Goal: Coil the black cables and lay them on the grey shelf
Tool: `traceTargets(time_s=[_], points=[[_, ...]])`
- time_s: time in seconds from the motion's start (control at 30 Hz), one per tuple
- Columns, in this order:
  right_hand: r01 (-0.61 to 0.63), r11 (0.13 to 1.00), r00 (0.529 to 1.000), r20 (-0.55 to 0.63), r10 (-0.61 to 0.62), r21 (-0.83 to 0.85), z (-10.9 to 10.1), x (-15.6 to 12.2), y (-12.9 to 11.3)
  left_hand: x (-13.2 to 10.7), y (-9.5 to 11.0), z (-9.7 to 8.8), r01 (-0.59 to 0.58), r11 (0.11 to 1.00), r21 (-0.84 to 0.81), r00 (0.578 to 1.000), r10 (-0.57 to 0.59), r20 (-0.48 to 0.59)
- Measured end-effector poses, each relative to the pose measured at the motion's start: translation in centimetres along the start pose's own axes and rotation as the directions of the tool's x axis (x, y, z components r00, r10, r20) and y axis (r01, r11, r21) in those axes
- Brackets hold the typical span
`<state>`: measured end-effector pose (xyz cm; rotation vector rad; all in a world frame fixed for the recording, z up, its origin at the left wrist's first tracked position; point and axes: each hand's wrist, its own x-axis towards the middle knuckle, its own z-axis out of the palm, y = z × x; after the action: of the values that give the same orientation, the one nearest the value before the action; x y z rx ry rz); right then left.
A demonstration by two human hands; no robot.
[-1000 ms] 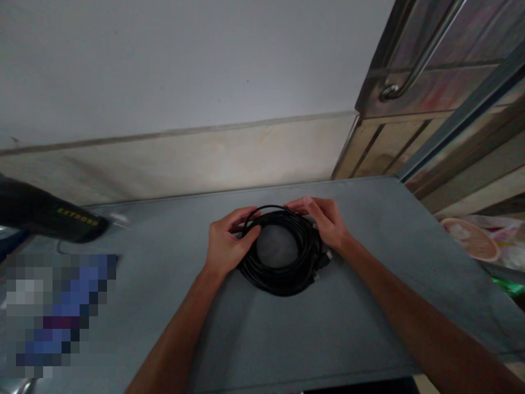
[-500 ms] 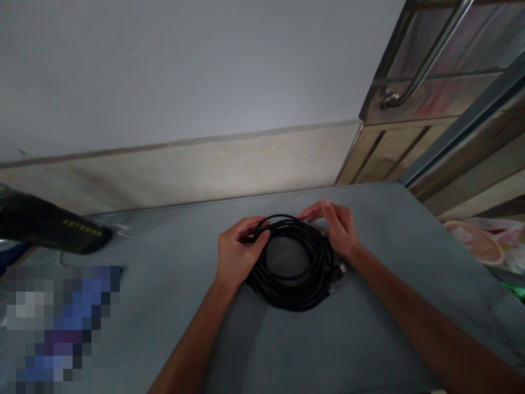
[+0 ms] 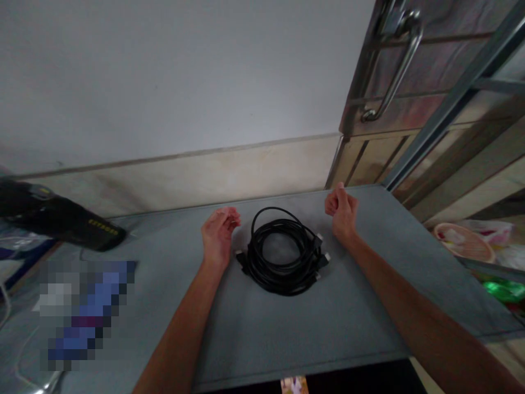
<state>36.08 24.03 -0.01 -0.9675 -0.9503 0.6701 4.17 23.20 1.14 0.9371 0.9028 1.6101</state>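
A coil of black cable (image 3: 283,282) lies on the grey-covered tabletop between my hands. One loop stands up loosely at its far side, and several plugs with metal ends stick out on the left and right. To the left of the coil, my left hand (image 3: 217,235) hovers apart from it, its fingers curled together around nothing. My right hand (image 3: 343,212) is past the coil's right side, also off the cable, with fingers folded in and the thumb on top.
At the left lie a black hair dryer-like object (image 3: 69,221) and a blurred-out blue item (image 3: 98,301). A wall (image 3: 205,82) rises behind the table. On the right are a door handle (image 3: 396,82), a metal frame post (image 3: 443,104) and a pink basket (image 3: 465,246).
Both hands have let go of the cable coil and moved apart, left and right of it. Their fingers have curled in. The view has shifted slightly.
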Motion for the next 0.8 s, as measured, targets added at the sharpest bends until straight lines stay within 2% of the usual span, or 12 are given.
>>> traceTargets(time_s=[0.07,0.17,0.3,0.47,0.8], points=[[-0.045,0.99,0.999,-0.022,0.048,0.131,-0.2,0.4,0.4,0.7,0.5,-0.7,0.101,0.984,-0.146,0.993,-0.109,-0.046],[-0.081,0.971,0.995,-0.032,0.091,0.226,-0.5,0.8,0.7,1.5,1.6,-2.0,0.199,0.915,-0.352,0.966,-0.244,-0.087],[-0.087,0.966,0.994,-0.046,0.101,0.243,-0.7,0.9,1.0,1.8,2.7,-3.5,0.192,0.839,-0.51,0.96,-0.267,-0.079],[-0.079,0.965,0.993,-0.067,0.098,0.249,-0.6,0.9,1.0,1.5,3.4,-4.2,0.146,0.796,-0.587,0.956,-0.267,-0.124],[-0.09,0.973,0.994,-0.042,0.101,0.213,-0.4,0.5,1.0,1.5,3.2,-3.9,0.172,0.794,-0.584,0.96,-0.268,-0.082]])
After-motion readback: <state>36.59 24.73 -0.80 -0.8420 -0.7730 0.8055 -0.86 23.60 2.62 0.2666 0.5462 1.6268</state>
